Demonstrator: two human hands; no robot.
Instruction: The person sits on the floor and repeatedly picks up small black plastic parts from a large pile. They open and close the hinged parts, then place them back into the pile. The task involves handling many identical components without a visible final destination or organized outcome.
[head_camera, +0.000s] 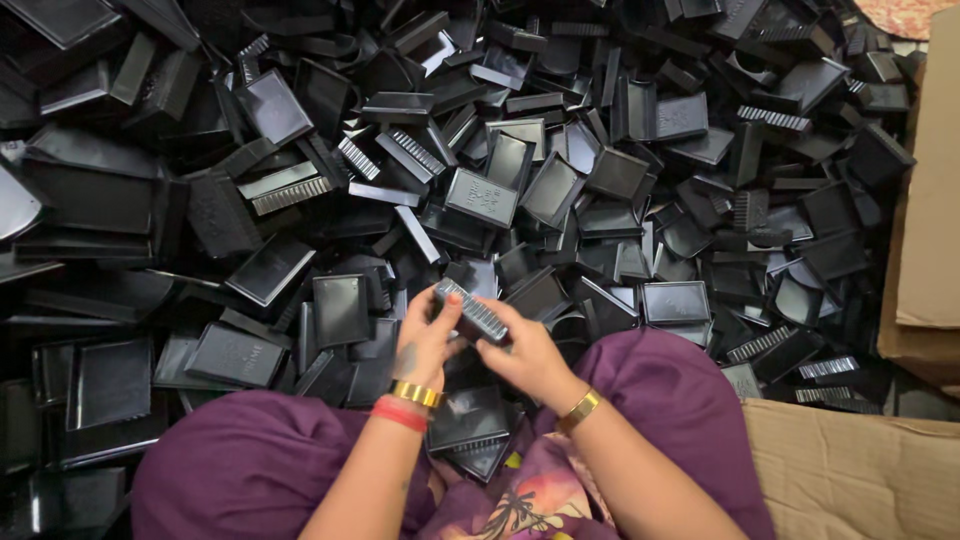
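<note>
While both hands pinch it from opposite ends, the ribbed black part (472, 312) sits just above the lap, in front of the purple skirt (660, 390). Left hand (425, 340) is closed on the near-left end, fingers wrapped over the top; right hand (525, 352) is closed on the right end, thumb on the ribbed face.

Risks, as I judge them:
- Grip is fingertip-only on smooth plastic. A twist could pop the part loose, and it would vanish into the heap of identical black trays (480, 195) just beyond it.
- More trays (465, 420) rest on the lap directly below the part; a knee shift would slide them off.
- Heap slopes toward the part; pulling one piece may start a slide.
- Cardboard box (930, 200) far right of the part is well apart, no snag risk.
</note>
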